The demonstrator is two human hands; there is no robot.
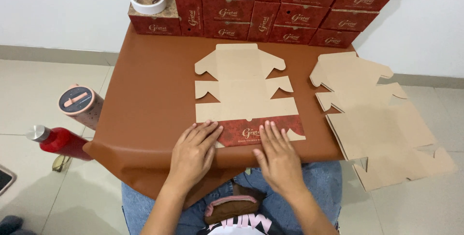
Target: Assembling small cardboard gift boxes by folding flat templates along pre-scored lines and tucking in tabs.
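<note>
Brown cardboard, unfolded box blank [244, 90], lies flat on the tabletop [150, 95], plain side up. Its near flap [251, 129] is folded over toward the person, so the red printed side shows there.

Left hand [193, 150]: palm down, fingers [200, 131] straight and slightly spread, pressing flat on the left end of the red flap. Gripping nothing.

Right hand [278, 155]: same posture, fingers [270, 131] extended and a little apart, tips on the red flap right of its middle. Nothing clamped. The two hands sit side by side, apart, both at the near edge of the tabletop.

The tabletop is covered in brown leather-like sheet that droops over the near edge onto the person's lap, jeans visible below.

Right of the tabletop: a stack of more flat brown blanks [382, 124], partly on the tabletop edge, mostly hanging out over the floor side, fanned unevenly.

Far edge, against the white wall: rows of assembled red boxes [285, 8], stacked several high. A roll of white tape [148, 0] sits on top of the leftmost box.

Left, on the tiled floor: a pinkish cylindrical bottle [79, 104] with dark lid, just beside the tabletop, and a red bottle [60, 141] with a silver cap lying near it.
</note>
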